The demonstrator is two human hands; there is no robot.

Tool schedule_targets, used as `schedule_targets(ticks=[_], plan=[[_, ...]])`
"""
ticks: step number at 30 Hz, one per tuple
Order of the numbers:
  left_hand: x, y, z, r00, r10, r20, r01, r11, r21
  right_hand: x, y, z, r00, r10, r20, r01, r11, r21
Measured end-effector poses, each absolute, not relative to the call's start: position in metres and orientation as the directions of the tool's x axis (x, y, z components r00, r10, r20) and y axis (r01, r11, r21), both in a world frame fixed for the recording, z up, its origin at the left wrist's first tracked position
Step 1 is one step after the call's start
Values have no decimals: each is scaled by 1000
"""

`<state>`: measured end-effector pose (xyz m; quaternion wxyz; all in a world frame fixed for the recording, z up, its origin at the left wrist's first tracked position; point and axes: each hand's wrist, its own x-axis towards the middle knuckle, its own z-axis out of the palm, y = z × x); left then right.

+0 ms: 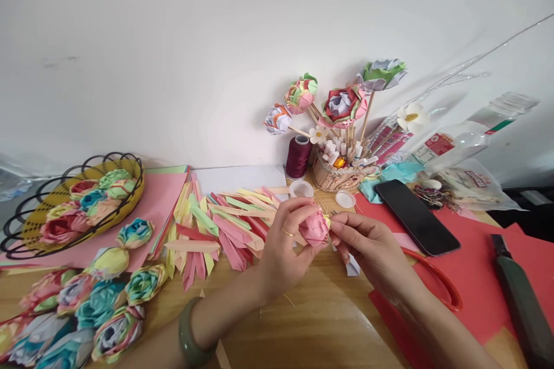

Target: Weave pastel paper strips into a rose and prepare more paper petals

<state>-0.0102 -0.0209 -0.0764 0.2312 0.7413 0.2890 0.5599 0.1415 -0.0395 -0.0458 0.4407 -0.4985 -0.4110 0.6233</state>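
Note:
Between the thumb and fingers of my left hand (279, 248) is a pink folded-paper flower (314, 227), held above the table. My right hand (367, 251) is pinched closed at the flower's right side, beside a small yellow part. What those fingertips grip is too small to make out. A pale folded paper piece (352, 266) shows just below the right fingers; whether they touch it I cannot tell. Behind the left hand lies a loose pile of folded colored paper strips (234, 225). A maroon thread spool (298, 157) stands farther back.
Finished paper flowers (99, 304) cover the left front, near a yellow basket (32, 234) of more flowers. A decorated pot (333, 177) holds stemmed flowers at the back. On the right are a phone (418, 216), red paper (476, 265), red-handled scissors (445, 282) and a plastic bottle (471, 135).

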Motion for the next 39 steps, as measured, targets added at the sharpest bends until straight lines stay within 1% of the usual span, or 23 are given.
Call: schedule_targets(ticks=[4, 10, 16, 21, 27, 32, 35, 39], plan=[[-10, -22, -76, 210, 698, 684, 149, -714, 684, 138, -40, -45, -103, 969, -224, -84, -233, -969], [-10, -22, -74, 205, 722, 661, 146, -691, 708, 137, -44, -41, -52, 988, -146, 51, -143, -988], [-10, -22, -75, 214, 718, 662, 131, -693, 709, 139, -44, -38, -25, 991, -135, 79, -132, -988], [-10, -23, -75, 226, 715, 662, 137, -696, 705, 140, -44, -39, -25, 996, -88, 107, -85, -991], [-10, -22, -76, 244, 680, 691, 167, -731, 661, 141, -44, -42, -33, 995, -97, 132, -92, -987], [-11, -21, -75, 267, 637, 723, 189, -771, 609, 141, -42, -39, -35, 988, -150, 59, -148, -987], [-11, -20, -75, 266, 639, 722, 183, -769, 612, 140, -42, -38, -21, 982, -186, 38, -185, -982], [-12, -20, -75, 276, 643, 715, 198, -766, 612, 142, -41, -41, -24, 981, -194, 60, -192, -979]])
